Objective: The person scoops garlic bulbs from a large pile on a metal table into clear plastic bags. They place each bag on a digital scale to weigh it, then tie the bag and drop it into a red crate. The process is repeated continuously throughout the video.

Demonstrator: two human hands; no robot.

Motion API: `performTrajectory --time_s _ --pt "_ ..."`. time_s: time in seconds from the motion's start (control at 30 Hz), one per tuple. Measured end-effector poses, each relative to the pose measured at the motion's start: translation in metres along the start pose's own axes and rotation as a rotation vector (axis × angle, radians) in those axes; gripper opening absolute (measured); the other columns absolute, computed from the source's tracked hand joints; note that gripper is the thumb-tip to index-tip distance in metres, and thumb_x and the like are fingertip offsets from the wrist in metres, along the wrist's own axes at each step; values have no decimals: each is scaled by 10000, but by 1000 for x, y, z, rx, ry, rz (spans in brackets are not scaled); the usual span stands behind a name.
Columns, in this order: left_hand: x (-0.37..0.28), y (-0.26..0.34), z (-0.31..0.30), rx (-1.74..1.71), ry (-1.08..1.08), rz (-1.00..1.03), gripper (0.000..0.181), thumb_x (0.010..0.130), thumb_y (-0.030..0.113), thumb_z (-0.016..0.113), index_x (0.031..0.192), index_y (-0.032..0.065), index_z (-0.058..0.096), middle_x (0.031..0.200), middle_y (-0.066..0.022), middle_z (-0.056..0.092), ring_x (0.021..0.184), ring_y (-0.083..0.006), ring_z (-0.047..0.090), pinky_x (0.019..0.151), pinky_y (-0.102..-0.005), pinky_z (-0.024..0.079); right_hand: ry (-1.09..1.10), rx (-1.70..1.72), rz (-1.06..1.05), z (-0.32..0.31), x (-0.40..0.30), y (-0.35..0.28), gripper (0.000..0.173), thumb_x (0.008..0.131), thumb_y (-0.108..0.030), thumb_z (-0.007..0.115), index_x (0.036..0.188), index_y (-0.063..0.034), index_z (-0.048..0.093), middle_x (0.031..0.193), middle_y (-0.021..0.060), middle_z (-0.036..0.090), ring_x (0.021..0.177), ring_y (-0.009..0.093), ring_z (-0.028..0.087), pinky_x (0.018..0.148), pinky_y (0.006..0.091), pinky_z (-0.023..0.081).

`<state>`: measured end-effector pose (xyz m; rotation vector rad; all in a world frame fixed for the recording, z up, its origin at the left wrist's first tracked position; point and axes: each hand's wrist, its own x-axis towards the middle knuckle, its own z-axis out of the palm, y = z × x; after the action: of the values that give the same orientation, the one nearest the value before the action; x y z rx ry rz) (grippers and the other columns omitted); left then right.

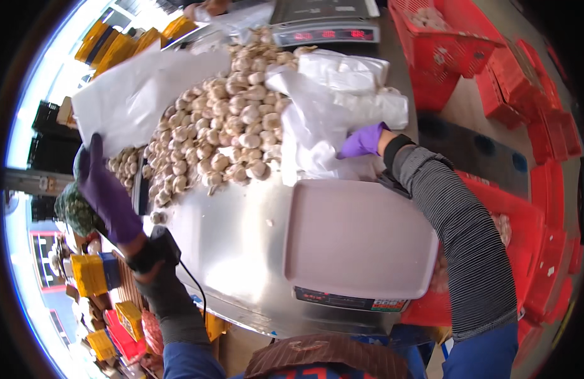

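My left hand, in a purple glove, is at the left edge of the table with its fingers at the near corner of a white plastic bag. That bag is spread out and raised beside a heap of garlic bulbs, covering part of its far left side. My right hand, also gloved in purple, reaches onto loose white plastic bags right of the garlic. Its fingertips are partly hidden, so its grip is unclear. Just nearer to me sits a pale pink tray on a weighing scale.
A second scale with a lit red display stands at the far side. Folded white bag packs lie before it. Red plastic crates line the right. Another person's hand shows at the top. A metal tabletop spans the middle.
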<state>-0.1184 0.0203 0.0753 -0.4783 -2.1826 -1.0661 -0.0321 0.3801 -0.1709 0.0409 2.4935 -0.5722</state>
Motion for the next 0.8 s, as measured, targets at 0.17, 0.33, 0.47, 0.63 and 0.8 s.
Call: performTrajectory --time_s 0.17,0.33,0.47,0.63,0.8 --pt "-77 36 -72 -611 164 -449 271 841 95 542 1096 3 533 919 -58 565 778 -103 546 628 -217 445 173 -443 -3 -15 -13 -36 384 740 -355 545 1006 -90 620 1017 118 607 919 292 565 829 359 419" --pt "-129 12 -90 -476 -176 -634 106 807 71 604 890 7 624 617 32 551 469 -30 464 407 -164 316 53 600 -362 17 -88 -217 252 786 -177 524 920 11 626 841 88 631 760 173 579 743 308 456" --pt "-152 -42 -100 -504 -92 -641 111 810 85 608 895 19 632 599 34 544 462 -21 437 417 -163 287 -229 1203 -384 61 -120 -286 363 808 -196 573 1071 51 533 995 98 573 918 193 522 861 322 391" --pt "-163 -100 -124 -212 -178 -302 159 724 26 658 880 50 639 532 -31 533 431 -90 473 429 -222 353 809 998 23 136 -84 -381 649 771 -388 637 1185 55 405 1144 185 453 1084 261 411 965 334 282" --pt "-156 -159 -137 -268 -201 -262 179 698 21 657 867 78 644 532 -63 528 418 -178 485 437 -272 384 336 1566 14 158 -39 -436 363 805 -300 626 972 17 575 897 60 590 820 155 548 762 249 429"
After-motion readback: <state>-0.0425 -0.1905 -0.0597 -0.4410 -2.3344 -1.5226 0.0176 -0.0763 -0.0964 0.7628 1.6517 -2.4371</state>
